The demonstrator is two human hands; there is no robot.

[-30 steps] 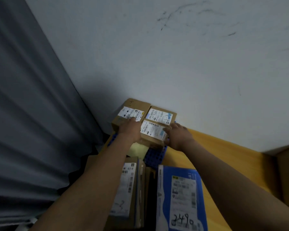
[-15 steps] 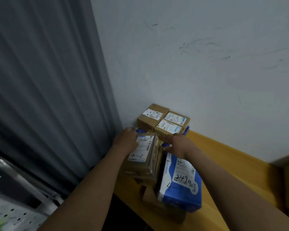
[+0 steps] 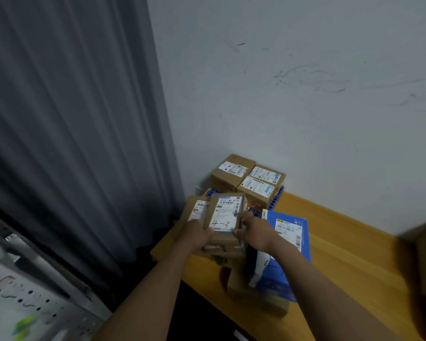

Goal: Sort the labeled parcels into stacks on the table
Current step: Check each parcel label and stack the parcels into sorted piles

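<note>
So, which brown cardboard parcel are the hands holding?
The brown cardboard parcel marked 4-3, between left hand and right hand; three parcels by the wall lie untouched.

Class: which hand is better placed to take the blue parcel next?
Right hand, probably: it holds the brown parcel beside the blue parcel; the left hand grips that parcel's far side.
</note>
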